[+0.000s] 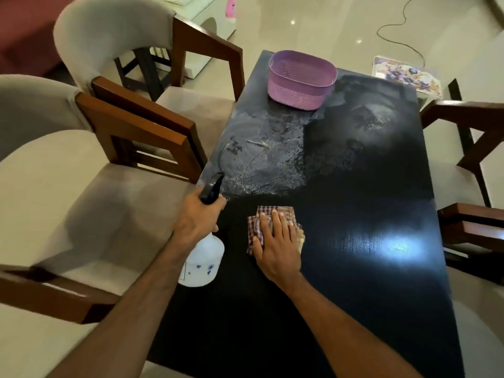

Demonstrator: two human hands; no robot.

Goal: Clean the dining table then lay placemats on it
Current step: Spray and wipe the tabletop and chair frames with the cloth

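The dark dining table [354,282] fills the middle of the view, with wet spray droplets and smears across its far half. My left hand [195,218] grips the neck of a white spray bottle [203,259] with a black nozzle, held over the table's left edge. My right hand [275,241] lies flat with straight fingers on a folded checked cloth [275,211], pressing it onto the tabletop just before the wet patch.
A purple plastic basket [300,79] stands at the table's far end. Two cushioned wooden chairs [131,126] sit along the left side and others [469,170] on the right. A floral-patterned mat [406,76] lies beyond the far right corner. A cable [401,39] runs over the floor.
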